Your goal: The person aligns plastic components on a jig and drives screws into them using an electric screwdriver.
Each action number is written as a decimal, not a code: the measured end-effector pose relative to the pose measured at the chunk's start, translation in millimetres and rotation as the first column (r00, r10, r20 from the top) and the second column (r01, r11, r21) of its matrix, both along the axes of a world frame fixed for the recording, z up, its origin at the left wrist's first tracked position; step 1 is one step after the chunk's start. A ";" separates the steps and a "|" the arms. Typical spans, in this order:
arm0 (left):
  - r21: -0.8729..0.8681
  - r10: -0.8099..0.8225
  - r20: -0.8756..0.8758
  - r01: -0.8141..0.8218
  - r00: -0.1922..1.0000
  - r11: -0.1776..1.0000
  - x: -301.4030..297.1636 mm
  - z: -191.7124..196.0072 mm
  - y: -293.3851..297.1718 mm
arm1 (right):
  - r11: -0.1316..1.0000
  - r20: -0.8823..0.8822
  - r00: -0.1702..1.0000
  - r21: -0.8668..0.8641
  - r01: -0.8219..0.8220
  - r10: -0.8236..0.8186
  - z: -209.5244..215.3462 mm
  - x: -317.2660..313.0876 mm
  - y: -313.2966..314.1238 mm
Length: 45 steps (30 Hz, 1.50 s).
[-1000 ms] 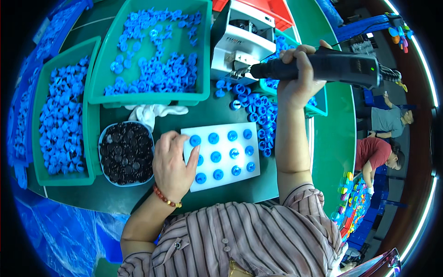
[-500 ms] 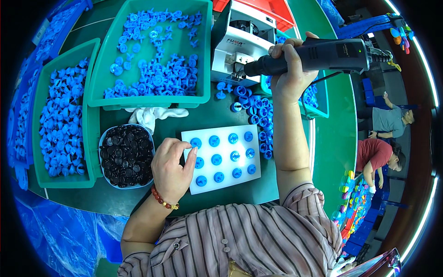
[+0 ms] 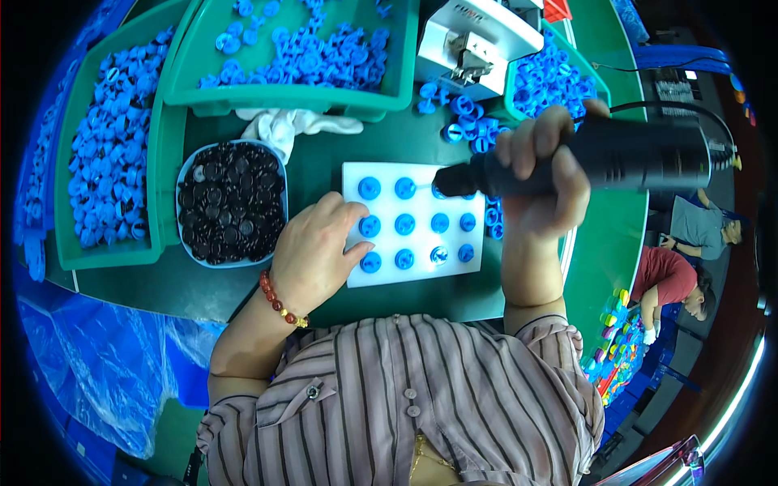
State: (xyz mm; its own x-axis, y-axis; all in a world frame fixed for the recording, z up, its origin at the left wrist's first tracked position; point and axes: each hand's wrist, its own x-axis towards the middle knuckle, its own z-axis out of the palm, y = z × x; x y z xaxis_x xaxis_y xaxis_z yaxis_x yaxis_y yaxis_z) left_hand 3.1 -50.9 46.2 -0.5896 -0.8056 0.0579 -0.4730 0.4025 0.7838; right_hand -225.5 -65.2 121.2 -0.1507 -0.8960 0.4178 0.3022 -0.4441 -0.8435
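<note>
My right hand [image 3: 543, 174] is wrapped round a black electric screwdriver [image 3: 624, 158], held almost level. Its dark tip [image 3: 454, 181] hangs over the upper row of blue round parts on a white board [image 3: 421, 277], partly hiding that row. The parts stand in rows; one blue round part [image 3: 404, 224] sits mid-board. At the board's left edge rests my left hand [image 3: 316, 243], thumb and forefinger apart on either side of the leftmost blue part of the middle row [image 3: 369, 226]. Whether the fingertips touch that part I cannot tell.
A bowl of black round caps [image 3: 231, 202] stands left of my left hand. Green bins [image 3: 154, 235] of blue parts lie beyond. A white cloth [image 3: 300, 123], loose blue rings [image 3: 474, 130] and a white machine [image 3: 470, 49] are at the back. Co-workers [image 3: 668, 275] are far right.
My right hand has brought the screwdriver from beside the white machine back over the board. My left hand stays at the board's left edge. The whole view has shifted.
</note>
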 end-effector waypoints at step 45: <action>-0.099 0.150 -0.087 -0.158 0.985 0.982 -10.9 -18.0 15.9 | 0.997 0.015 0.997 0.024 -0.070 0.070 -24.3 30.7 23.0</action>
